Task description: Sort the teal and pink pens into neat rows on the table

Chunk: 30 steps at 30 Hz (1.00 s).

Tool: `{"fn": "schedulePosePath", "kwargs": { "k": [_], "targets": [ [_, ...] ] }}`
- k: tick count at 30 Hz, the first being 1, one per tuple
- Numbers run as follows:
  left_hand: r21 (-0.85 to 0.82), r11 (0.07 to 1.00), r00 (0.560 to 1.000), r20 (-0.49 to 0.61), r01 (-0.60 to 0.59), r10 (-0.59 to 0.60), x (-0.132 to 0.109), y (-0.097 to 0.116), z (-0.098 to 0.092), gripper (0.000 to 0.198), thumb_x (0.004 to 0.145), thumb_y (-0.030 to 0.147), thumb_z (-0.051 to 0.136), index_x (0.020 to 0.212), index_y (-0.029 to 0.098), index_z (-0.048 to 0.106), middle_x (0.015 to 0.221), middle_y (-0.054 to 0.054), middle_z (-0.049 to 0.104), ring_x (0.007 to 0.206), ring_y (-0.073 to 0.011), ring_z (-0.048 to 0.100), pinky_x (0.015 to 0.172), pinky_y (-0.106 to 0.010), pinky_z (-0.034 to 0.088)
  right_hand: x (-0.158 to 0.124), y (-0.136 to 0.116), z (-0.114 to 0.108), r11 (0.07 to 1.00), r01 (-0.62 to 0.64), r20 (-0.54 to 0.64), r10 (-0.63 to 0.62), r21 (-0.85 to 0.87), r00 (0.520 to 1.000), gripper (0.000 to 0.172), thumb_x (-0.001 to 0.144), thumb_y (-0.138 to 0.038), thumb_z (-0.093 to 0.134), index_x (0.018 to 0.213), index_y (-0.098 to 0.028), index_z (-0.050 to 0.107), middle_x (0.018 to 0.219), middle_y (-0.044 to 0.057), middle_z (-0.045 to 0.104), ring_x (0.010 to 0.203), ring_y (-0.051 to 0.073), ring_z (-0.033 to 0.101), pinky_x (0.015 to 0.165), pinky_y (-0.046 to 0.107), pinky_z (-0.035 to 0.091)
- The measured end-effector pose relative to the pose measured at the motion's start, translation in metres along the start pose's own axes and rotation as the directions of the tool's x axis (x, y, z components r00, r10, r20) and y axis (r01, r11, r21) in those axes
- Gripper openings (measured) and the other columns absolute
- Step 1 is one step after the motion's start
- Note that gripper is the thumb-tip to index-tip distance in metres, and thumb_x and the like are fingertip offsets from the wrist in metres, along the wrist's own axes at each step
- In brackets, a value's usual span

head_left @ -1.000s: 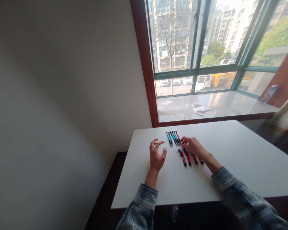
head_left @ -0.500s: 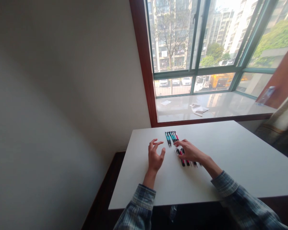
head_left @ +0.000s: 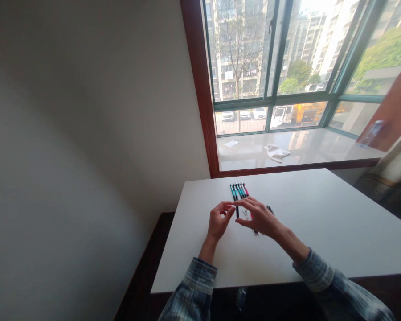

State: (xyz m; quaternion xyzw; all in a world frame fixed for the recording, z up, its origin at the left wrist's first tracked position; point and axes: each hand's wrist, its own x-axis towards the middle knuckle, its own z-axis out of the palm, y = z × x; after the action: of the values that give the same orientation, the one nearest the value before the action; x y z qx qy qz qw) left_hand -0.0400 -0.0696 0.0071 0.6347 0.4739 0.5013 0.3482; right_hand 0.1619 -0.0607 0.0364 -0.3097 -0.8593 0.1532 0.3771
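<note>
My left hand is over the white table, its fingers curled and its thumb tip drawn in at a dark pen part. That black pen part stands out between the two hands; its upper end is at the fingertips. My right hand reaches in from the right, thumb and fingers around the same piece. Just beyond, a row of teal pens and a pink pen lies side by side. Under my right hand are more pen pieces, mostly hidden, with a black end showing behind it.
The white table meets the wall on the left. Beyond its far edge, a window sill holds a crumpled white cloth, a paper piece and a clear bottle. A curtain hangs at right.
My right hand has moved left from the loose pen pieces, bringing the black part to my left hand. My left hand's fingers have curled in, and the two hands' fingertips now meet.
</note>
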Motion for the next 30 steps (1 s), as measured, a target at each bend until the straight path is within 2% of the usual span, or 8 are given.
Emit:
{"fn": "schedulePosePath", "kwargs": {
  "k": [4,9,11,14,16,22,26,30],
  "targets": [
    [-0.181,0.982,0.995,0.087,0.062,-0.047,0.001,0.005,0.0,0.037,0.086,0.053,0.071,0.091,0.016,0.072,0.085,-0.007,0.075,0.075,-0.0199,0.069,0.072,-0.033,0.057,0.001,-0.013,0.009,0.998,0.051,0.008,-0.052,0.033,0.999,0.041,0.092,-0.028,0.069,0.133,-0.029,0.059,0.122,0.008,0.069,0.109,0.025,0.068,0.092,0.042,0.061],
    [-0.26,0.962,0.988,0.15,0.079,-0.04,0.001,0.005,-0.001,0.033,0.082,0.045,0.077,0.097,0.016,0.072,0.09,-0.008,0.074,0.079,-0.0204,0.07,0.074,-0.034,0.058,-0.001,-0.005,0.01,0.998,0.055,-0.023,-0.054,0.041,0.998,0.042,0.094,-0.032,0.068,0.135,-0.03,0.059,0.129,0.009,0.065,0.113,0.025,0.067,0.094,0.042,0.06],
    [-0.219,0.973,0.993,0.101,0.077,-0.056,0.001,0.001,-0.001,0.028,0.082,0.041,0.077,0.095,0.017,0.072,0.09,-0.007,0.074,0.079,-0.0201,0.07,0.074,-0.034,0.058,-0.001,0.003,0.006,0.999,0.036,-0.06,-0.034,0.02,0.998,0.044,0.092,-0.035,0.071,0.135,-0.03,0.059,0.132,0.008,0.064,0.119,0.027,0.064,0.098,0.044,0.057],
    [-0.096,0.993,0.997,-0.038,0.063,-0.067,0.002,-0.007,-0.001,0.019,0.083,0.034,0.073,0.094,0.019,0.074,0.09,-0.005,0.074,0.083,-0.0204,0.069,0.079,-0.036,0.056,-0.003,0.022,0.0,0.996,-0.049,-0.073,0.043,-0.076,0.996,0.025,0.093,-0.035,0.069,0.117,-0.029,0.07,0.117,0.008,0.071,0.111,0.028,0.065,0.094,0.046,0.057],
    [0.008,0.999,0.995,-0.093,0.044,-0.043,0.001,-0.011,-0.001,0.015,0.085,0.031,0.07,0.095,0.021,0.076,0.091,-0.004,0.075,0.087,-0.0207,0.069,0.083,-0.037,0.054,-0.004,0.037,-0.002,0.981,-0.108,-0.021,0.106,-0.161,0.994,0.014,0.093,-0.034,0.069,0.104,-0.028,0.075,0.104,0.008,0.074,0.101,0.028,0.065,0.087,0.046,0.057],
    [0.178,0.984,0.995,-0.088,-0.03,0.046,0.0,-0.011,0.0,0.013,0.086,0.027,0.068,0.095,0.024,0.077,0.096,-0.003,0.076,0.09,-0.0206,0.068,0.084,-0.037,0.05,-0.008,0.058,0.005,0.95,-0.163,0.09,0.193,-0.267,0.977,0.015,0.094,-0.032,0.065,0.091,-0.025,0.079,0.09,0.008,0.076,0.087,0.026,0.063,0.079,0.041,0.054],
    [0.213,0.976,0.993,-0.098,-0.038,0.06,0.001,-0.009,0.001,0.012,0.085,0.025,0.07,0.094,0.025,0.077,0.096,-0.003,0.077,0.09,-0.0208,0.068,0.083,-0.036,0.049,-0.006,0.052,0.009,0.969,-0.193,0.007,0.196,-0.155,0.981,0.019,0.095,-0.031,0.063,0.088,-0.024,0.079,0.084,0.007,0.077,0.084,0.024,0.064,0.078,0.037,0.053],
    [0.233,0.97,0.991,-0.097,-0.07,0.095,0.001,-0.01,0.0,0.012,0.086,0.027,0.071,0.095,0.026,0.078,0.095,-0.003,0.077,0.091,-0.0223,0.067,0.085,-0.037,0.05,-0.005,0.043,0.017,0.938,-0.314,-0.154,0.335,0.148,0.929,0.021,0.094,-0.04,0.064,0.096,-0.025,0.078,0.09,0.005,0.078,0.078,0.021,0.067,0.075,0.035,0.055]
  ]
}}
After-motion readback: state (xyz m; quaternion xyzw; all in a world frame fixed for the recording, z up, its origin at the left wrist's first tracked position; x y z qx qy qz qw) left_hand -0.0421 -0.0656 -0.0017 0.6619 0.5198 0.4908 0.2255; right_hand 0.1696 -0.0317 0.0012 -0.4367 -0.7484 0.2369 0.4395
